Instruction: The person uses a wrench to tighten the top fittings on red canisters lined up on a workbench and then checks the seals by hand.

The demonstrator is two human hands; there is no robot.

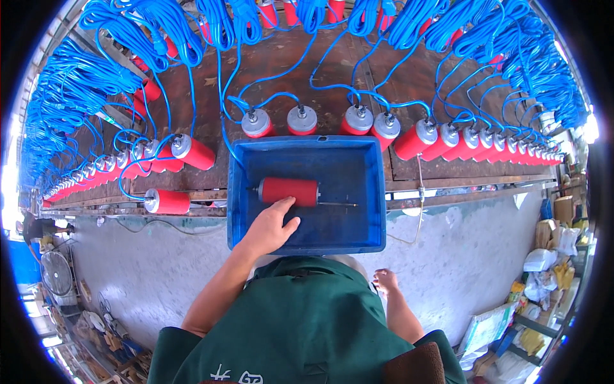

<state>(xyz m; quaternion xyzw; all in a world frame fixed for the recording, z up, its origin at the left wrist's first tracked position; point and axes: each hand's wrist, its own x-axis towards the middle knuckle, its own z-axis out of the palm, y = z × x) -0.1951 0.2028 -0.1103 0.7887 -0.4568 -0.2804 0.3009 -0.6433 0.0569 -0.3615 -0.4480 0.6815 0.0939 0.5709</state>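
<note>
In the blue plastic tray [380,221] lies a red cylinder [281,190] with metal ends, on its side. A blue cable runs over the tray's left rim toward its left end. Beside its right end, a thin metal rod [339,204] lies along the tray floor; I cannot tell if they are joined. My left hand [267,229] rests its fingertips on the cylinder's near side, thumb spread away, not wrapped round it. Low by the right side of my green apron [313,313], my right hand [385,281] hangs with loosely bent fingers, nothing visible in them.
Matching red cylinders with blue cables line the brown bench [275,70] left and right of the tray. One cylinder [167,201] lies at the bench's left front edge. Coiled blue cables [409,22] hang along the back. A fan [56,272] stands left; packed shelves [543,313] stand right.
</note>
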